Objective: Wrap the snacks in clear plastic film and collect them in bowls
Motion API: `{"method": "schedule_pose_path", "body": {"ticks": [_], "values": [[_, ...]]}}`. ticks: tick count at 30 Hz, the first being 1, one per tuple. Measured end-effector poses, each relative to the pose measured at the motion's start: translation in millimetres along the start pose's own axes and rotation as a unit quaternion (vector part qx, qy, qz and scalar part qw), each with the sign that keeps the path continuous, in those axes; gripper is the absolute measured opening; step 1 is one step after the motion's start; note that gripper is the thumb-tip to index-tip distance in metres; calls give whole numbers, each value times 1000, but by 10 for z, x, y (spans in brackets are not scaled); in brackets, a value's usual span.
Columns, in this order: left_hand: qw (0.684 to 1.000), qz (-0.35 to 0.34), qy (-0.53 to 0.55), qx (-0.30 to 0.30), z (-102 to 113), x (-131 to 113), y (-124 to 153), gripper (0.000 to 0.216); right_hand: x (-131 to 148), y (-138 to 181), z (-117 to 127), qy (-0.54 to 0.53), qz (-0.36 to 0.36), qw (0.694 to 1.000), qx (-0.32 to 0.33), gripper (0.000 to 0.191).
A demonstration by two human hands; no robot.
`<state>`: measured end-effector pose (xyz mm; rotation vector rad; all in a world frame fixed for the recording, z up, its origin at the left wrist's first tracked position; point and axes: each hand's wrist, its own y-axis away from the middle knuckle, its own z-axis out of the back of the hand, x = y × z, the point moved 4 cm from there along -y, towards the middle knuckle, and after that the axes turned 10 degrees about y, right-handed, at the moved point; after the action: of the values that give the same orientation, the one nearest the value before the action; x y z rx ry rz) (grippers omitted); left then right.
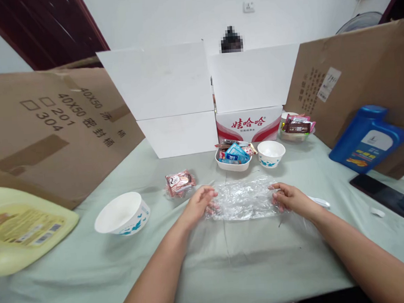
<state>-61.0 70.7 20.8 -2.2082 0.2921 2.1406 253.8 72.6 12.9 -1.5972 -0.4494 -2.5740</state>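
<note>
A crinkled clear plastic bag [245, 199] is stretched flat between my two hands, low over the table. My left hand [202, 201] grips its left end, fingers curled and partly behind the film. At the right end, my right hand [285, 197] holds the other edge with bent fingers. Just beyond my left hand lies a snack in a red and clear wrapper [180, 182]. Behind the bag stands a white tub [234, 166] with blue and red snack packets in it, and a white paper bowl [271, 155] with a blue leaf print is beside it.
A larger paper bowl [121, 215] and a yellow jug [28, 233] stand left. To the right are a blue bottle [369, 137], a black phone [392, 198], a white-handled object [319, 202] and a snack-filled container [296, 135]. Cardboard [43, 158] and white panels [170, 89] wall the table; a person's head shows behind.
</note>
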Motion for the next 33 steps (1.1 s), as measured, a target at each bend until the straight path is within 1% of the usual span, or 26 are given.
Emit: {"method": "schedule_pose_path", "body": {"ticks": [2,3,4,5,6,7,10,12,15,16,17,19,22,24,26,27,29,30,33], "values": [[992,-5,-2,124,-31,-75,64,53,-7,-11,12,-18,-2,1000,-9,45],[985,-3,-6,174,-42,-99,93,56,-14,-16,9,-23,-7,1000,-10,42],[979,2,-13,202,-47,-108,112,54,-21,-20,2,-24,-14,1000,-10,39],[978,9,-18,210,-48,-105,115,50,-31,-23,-8,-24,-24,999,-9,37],[980,14,-23,199,-49,-93,104,45,-40,-24,-19,-24,-35,999,-8,35],[984,17,-30,173,-50,-72,82,40,-50,-21,-30,-25,-49,998,-6,33],[996,22,-54,71,-63,13,-1,26,-56,11,-56,-25,-74,997,8,34],[997,22,-66,13,-59,70,-47,27,-34,55,-82,-13,-70,996,47,41],[994,29,-89,-57,-3,138,-93,32,8,125,-125,16,-49,990,128,52],[991,33,-103,-80,26,152,-100,31,16,135,-124,21,-45,989,139,52],[987,35,-120,-99,53,160,-104,30,18,132,-111,22,-40,990,136,51],[978,33,-162,-131,92,153,-100,25,8,90,-53,23,-29,995,92,46],[961,16,-228,-159,94,103,-73,16,-30,-8,66,48,11,998,-33,37],[950,5,-265,-166,71,68,-52,12,-53,-48,116,75,43,989,-121,34],[939,1,-298,-169,47,43,-37,9,-70,-61,115,99,61,977,-177,35],[934,0,-314,-171,38,34,-33,9,-74,-62,96,120,61,972,-191,35],[921,0,-346,-176,28,18,-27,8,-60,-59,42,194,62,957,-205,35],[914,0,-363,-181,26,10,-25,7,-43,-58,15,244,69,944,-211,35],[889,3,-411,-199,18,-8,-21,5,6,-69,-62,384,100,890,-226,34]]}}
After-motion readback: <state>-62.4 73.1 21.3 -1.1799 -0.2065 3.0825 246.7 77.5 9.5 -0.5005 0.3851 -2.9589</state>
